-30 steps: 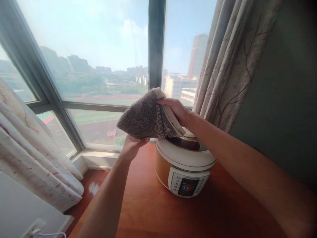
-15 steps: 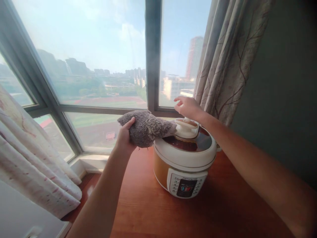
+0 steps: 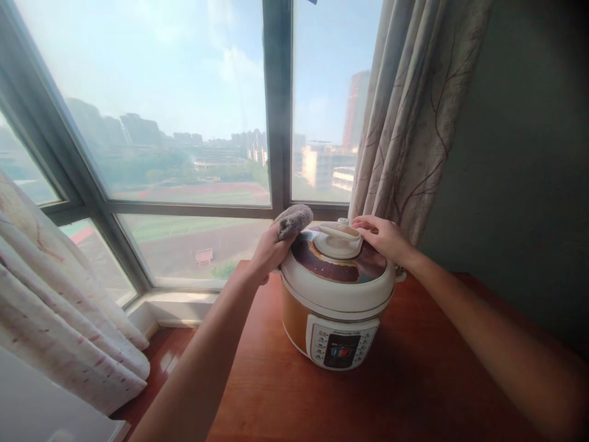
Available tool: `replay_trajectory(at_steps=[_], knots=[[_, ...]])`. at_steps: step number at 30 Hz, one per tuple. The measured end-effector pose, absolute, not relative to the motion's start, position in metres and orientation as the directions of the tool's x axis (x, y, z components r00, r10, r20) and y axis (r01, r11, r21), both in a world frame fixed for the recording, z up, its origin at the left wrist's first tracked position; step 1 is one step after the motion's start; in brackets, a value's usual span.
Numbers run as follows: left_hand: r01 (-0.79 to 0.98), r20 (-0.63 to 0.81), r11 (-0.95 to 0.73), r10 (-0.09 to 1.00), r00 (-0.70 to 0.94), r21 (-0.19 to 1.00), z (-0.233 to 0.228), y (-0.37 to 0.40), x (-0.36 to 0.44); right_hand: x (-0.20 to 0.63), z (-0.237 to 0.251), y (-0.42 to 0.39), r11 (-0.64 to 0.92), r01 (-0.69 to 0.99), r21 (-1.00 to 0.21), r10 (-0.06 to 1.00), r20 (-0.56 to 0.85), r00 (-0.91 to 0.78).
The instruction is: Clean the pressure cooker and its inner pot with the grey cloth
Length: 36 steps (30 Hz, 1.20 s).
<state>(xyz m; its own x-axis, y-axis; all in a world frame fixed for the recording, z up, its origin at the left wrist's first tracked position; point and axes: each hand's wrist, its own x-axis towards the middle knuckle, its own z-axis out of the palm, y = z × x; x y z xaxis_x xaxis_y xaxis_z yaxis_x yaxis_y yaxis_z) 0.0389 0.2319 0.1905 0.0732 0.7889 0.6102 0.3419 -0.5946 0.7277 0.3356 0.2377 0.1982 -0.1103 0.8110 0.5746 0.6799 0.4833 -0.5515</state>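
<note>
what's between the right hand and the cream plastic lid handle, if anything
Nothing visible: the right hand is beside the cream plastic lid handle, contact unclear. The left hand holds the fuzzy grey cloth on the handle's opposite side.

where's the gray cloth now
In the head view, the gray cloth is in the grip of the left hand, left of the lid handle on the cooker.

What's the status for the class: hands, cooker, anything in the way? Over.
Left hand holding grey cloth. Right hand by lid handle, contact unclear. Cooker upright on table. Cloth and left hand hide part of lid.
</note>
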Motion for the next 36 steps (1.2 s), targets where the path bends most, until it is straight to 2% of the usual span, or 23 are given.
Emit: replay_trajectory(at_steps=[2, 5, 11, 16, 19, 23, 29, 36], knots=[[0.439, 0.588, -0.642, 0.762, 0.271, 0.629, 0.186, 0.232, 0.043, 0.329, 0.194, 0.234, 0.507, 0.69, -0.517, 0.784, 0.61, -0.119], [0.451, 0.579, -0.675, 0.736, 0.351, 0.584, 0.183, 0.229, 0.041, 0.322, 0.191, 0.23, 0.546, 0.699, -0.462, 0.736, 0.664, -0.136], [0.478, 0.571, -0.67, 0.739, 0.357, 0.568, 0.184, 0.207, 0.04, 0.306, 0.201, 0.219, 0.634, 0.686, -0.357, 0.672, 0.693, -0.26], [0.626, 0.545, -0.595, 0.782, 0.303, 0.504, 0.187, 0.166, 0.046, 0.287, 0.208, 0.218, 0.524, 0.787, -0.325, 0.743, 0.626, -0.237], [0.716, 0.533, -0.544, 0.798, 0.281, 0.437, 0.187, 0.143, 0.05, 0.283, 0.206, 0.221, 0.534, 0.786, -0.313, 0.743, 0.618, -0.259], [0.753, 0.529, -0.528, 0.8, 0.285, 0.393, 0.185, 0.128, 0.055, 0.285, 0.203, 0.221, 0.554, 0.78, -0.291, 0.731, 0.619, -0.288], [0.705, 0.505, -0.549, 0.807, 0.307, 0.449, 0.191, 0.15, 0.059, 0.287, 0.204, 0.216, 0.562, 0.78, -0.277, 0.731, 0.607, -0.311], [0.405, 0.5, -0.684, 0.725, 0.474, 0.607, 0.208, 0.234, 0.056, 0.288, 0.205, 0.217, 0.574, 0.758, -0.308, 0.726, 0.619, -0.299]])
